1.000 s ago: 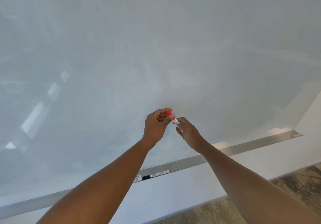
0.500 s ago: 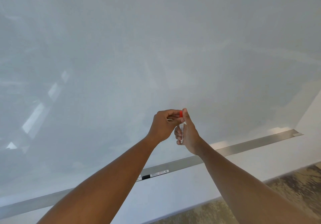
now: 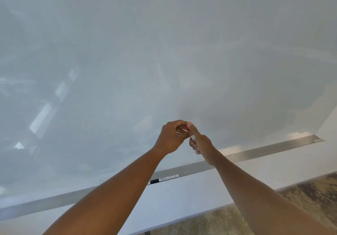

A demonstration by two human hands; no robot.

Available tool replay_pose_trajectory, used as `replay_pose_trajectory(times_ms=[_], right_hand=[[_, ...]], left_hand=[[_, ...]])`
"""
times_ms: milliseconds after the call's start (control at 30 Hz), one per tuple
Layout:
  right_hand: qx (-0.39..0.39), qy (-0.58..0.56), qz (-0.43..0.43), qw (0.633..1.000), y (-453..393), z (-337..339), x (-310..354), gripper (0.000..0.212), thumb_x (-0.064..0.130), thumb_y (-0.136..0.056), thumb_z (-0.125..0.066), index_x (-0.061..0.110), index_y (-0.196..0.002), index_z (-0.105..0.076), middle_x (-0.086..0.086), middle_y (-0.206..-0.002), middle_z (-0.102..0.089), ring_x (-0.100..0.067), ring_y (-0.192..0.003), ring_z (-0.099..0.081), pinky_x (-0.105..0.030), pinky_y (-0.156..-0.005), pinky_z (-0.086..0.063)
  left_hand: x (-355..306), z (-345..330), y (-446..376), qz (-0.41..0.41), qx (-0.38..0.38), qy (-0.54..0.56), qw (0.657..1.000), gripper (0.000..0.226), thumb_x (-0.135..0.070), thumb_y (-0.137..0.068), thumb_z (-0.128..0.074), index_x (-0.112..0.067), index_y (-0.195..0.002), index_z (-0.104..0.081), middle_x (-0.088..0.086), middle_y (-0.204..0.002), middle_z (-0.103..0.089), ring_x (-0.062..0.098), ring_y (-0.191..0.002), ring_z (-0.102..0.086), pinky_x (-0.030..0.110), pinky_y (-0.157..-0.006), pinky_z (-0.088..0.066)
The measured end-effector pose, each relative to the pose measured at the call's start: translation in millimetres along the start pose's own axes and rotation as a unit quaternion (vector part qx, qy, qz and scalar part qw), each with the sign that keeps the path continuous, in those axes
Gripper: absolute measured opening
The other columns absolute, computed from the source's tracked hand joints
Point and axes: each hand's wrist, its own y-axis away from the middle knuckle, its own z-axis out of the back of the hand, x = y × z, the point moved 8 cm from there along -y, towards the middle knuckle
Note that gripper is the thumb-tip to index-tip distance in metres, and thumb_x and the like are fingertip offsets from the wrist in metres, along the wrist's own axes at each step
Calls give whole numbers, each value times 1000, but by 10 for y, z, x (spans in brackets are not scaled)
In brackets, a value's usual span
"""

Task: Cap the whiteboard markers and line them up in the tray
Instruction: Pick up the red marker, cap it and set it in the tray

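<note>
head view, black marker [image 3: 163, 179] in tray [image 3: 273, 150] (left forearm [image 3: 113, 196] overlapping), whiteboard [image 3: 164, 52]

Glossy whiteboard [image 3: 164, 61] fills far view, window glare at left. White wall [image 3: 182, 198] strip below. Mottled beige-brown floor [image 3: 300, 194] near right.

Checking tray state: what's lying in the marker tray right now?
One black-capped marker lies in the tray, its left end hidden behind the left forearm. Both forearms cover stretches of the tray. The red marker is held above it by the left hand and right hand.
</note>
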Motion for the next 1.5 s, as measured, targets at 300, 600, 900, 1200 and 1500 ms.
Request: replay_pose_trajectory(times_ms=[300,600,900,1200,1500], right_hand=[[16,94,-25,995,-157,-77,-430,37,36,-97,-39,6,-92,-61,-2,-78,-68,-16,-64,-51,-29,-66,-39],[67,135,-29,988,-305,-257,-702,27,-1,-82,-52,17,-93,-68,3,-78,-60,-10,-64,-52,-18,-54,-39],[93,161,-16,982,-552,-471,-933,33,-2,-79,-47,18,-93,-71,3,-80,-62,-9,-54,-49,-15,-40,-35],[111,308,43,944,-848,-737,-1191,35,2,-78,-48,30,-87,-67,10,-94,-64,-8,-55,-55,-21,-48,-41],[143,374,86,912,-1022,-981,-1489,36,-2,-84,-48,20,-101,-69,6,-105,-66,-18,-87,-61,-31,-75,-52]], left_hand=[[757,77,250,135,-4,-69,988,19,-36,-82,-76,-27,-99,-73,-12,-91,-72,3,-73,-65,14,-63,-45],[1447,116,520,220,15,-126,967,17,-17,-93,-63,-18,-108,-73,-6,-86,-70,4,-70,-64,5,-58,-39],[1939,233,724,294,-16,-167,941,16,-34,-87,-69,-32,-103,-73,-11,-103,-70,8,-88,-65,15,-67,-46],[2308,220,829,328,-16,-218,919,12,-32,-90,-67,-34,-101,-73,-15,-102,-70,7,-83,-62,22,-62,-43],[2664,202,912,343,-25,-221,912,13,-31,-92,-65,-32,-102,-74,-12,-105,-72,9,-87,-66,26,-71,-53]])
